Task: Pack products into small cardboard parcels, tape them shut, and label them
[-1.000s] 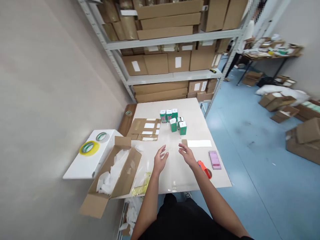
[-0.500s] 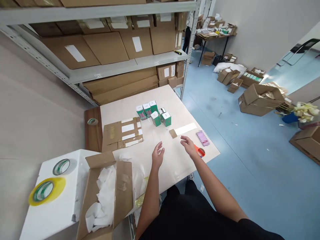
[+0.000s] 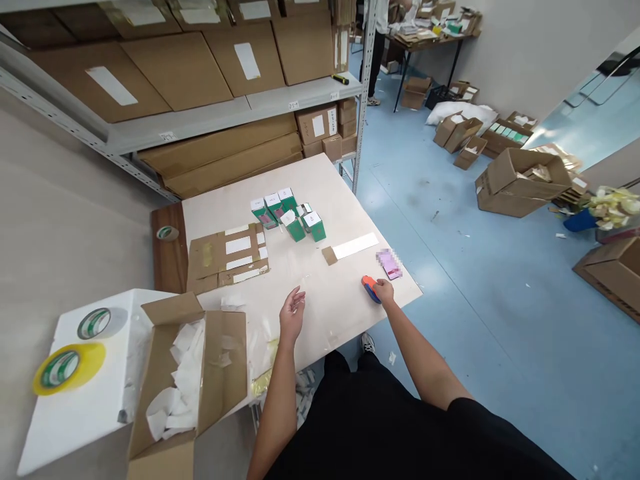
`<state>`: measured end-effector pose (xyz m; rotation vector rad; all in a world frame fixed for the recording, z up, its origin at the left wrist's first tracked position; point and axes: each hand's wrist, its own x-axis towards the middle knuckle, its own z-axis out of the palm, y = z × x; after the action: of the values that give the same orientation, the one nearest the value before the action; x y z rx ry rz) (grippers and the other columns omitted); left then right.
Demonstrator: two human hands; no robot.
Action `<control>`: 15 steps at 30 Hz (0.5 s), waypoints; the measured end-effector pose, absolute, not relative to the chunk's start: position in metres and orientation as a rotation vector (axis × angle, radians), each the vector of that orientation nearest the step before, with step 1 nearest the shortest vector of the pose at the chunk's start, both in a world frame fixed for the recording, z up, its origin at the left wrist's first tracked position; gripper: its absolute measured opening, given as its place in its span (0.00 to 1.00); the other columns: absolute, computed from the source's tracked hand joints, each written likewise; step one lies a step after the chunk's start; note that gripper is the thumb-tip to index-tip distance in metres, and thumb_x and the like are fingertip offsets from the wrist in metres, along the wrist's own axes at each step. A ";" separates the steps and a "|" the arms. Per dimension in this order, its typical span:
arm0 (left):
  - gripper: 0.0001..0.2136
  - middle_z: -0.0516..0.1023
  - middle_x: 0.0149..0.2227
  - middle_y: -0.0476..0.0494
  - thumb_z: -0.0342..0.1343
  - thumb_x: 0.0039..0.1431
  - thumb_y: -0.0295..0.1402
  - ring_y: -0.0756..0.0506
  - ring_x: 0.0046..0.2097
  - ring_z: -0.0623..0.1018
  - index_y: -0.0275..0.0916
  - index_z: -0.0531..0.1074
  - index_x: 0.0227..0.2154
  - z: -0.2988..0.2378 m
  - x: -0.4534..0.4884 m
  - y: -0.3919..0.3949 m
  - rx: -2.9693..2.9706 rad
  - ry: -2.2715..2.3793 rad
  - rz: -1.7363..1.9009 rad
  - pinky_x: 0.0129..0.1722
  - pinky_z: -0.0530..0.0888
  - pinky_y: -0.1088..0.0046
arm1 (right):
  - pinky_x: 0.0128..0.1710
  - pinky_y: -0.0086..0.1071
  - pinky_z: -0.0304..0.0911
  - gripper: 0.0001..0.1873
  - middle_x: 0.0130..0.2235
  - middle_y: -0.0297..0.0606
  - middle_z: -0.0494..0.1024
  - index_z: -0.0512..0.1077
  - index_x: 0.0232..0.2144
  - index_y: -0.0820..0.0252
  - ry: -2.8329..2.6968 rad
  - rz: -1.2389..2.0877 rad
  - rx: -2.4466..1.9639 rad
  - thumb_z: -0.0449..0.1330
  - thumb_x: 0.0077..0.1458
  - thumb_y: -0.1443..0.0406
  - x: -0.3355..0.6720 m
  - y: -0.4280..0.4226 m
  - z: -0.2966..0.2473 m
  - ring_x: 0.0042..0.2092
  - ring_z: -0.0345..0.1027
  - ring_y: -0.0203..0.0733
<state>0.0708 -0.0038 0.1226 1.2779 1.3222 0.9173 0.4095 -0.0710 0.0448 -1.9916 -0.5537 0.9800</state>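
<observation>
My right hand (image 3: pixel 384 291) rests on the orange tape dispenser (image 3: pixel 369 287) near the table's right front corner, its fingers closing around it. My left hand (image 3: pixel 293 311) hovers over the middle front of the white table (image 3: pixel 320 293) with fingers loosely apart, holding nothing. Several small green and white boxes (image 3: pixel 287 215) stand in a group farther back on the table. A long white label strip (image 3: pixel 355 245) and a pink blurred item (image 3: pixel 389 263) lie just beyond my right hand.
A flattened cardboard piece (image 3: pixel 227 253) with white labels lies at left. An open carton (image 3: pixel 187 380) with white paper hangs at the front left, beside a white stand with tape rolls (image 3: pixel 67 363). Shelves of cartons (image 3: pixel 200 73) stand behind. Boxes litter the blue floor (image 3: pixel 520 180).
My right hand moved right and down onto the orange tape dispenser. My left hand stayed over the table's middle. The view swung left and closer.
</observation>
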 end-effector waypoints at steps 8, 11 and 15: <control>0.27 0.82 0.49 0.36 0.60 0.62 0.49 0.40 0.53 0.81 0.41 0.71 0.60 0.122 0.095 -0.061 1.310 1.466 0.869 0.59 0.73 0.56 | 0.45 0.35 0.65 0.10 0.40 0.41 0.80 0.73 0.31 0.56 -0.705 1.133 -2.198 0.67 0.43 0.63 0.414 -0.094 -0.013 0.47 0.73 0.49; 0.28 0.82 0.49 0.36 0.59 0.62 0.50 0.41 0.52 0.82 0.42 0.71 0.60 0.122 0.102 -0.084 1.326 1.499 0.804 0.57 0.75 0.58 | 0.49 0.37 0.65 0.21 0.47 0.47 0.80 0.74 0.44 0.59 -0.863 1.157 -2.357 0.68 0.45 0.64 0.410 -0.089 -0.021 0.51 0.73 0.52; 0.28 0.82 0.50 0.37 0.57 0.64 0.50 0.42 0.52 0.82 0.42 0.69 0.62 0.126 0.110 -0.107 1.324 1.498 0.764 0.55 0.76 0.61 | 0.46 0.37 0.67 0.21 0.47 0.55 0.81 0.73 0.50 0.65 -1.093 1.148 -2.488 0.65 0.52 0.66 0.417 -0.077 -0.015 0.49 0.77 0.54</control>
<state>0.1098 -0.1072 0.1257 1.3241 1.4982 0.7635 0.4172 -0.0766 -0.0153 -2.4876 -1.0929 1.1481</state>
